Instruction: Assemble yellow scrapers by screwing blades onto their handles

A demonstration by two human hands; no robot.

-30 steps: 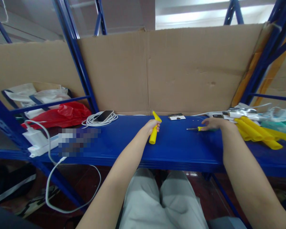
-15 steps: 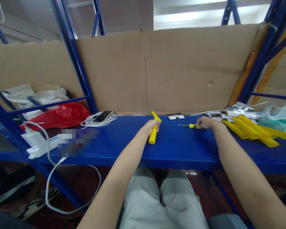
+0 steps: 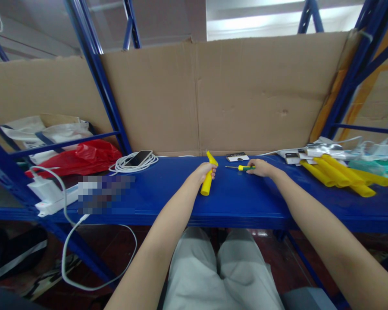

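Observation:
My left hand [image 3: 208, 172] is wrapped round a yellow tube-like piece [image 3: 206, 187] with an angled top, held upright over the middle of the blue shelf [image 3: 168, 193]. To its right, my right hand [image 3: 258, 168] grips the handle end of a screwdriver [image 3: 241, 168] with a yellow and green handle. The screwdriver's thin shaft points left, toward the yellow piece, without touching it. Behind the screwdriver lies a small black and white card [image 3: 237, 157].
Several yellow tubes [image 3: 336, 172] lie at the right beside silvery packets [image 3: 326, 148]. At the left are a phone [image 3: 139, 158] on a coiled white cable, a red bag [image 3: 84, 157] and a power strip [image 3: 56, 202]. Cardboard [image 3: 245, 94] stands behind.
My right hand has moved left with the screwdriver, bringing its tip closer to the yellow piece. My left hand holds the piece in nearly the same place.

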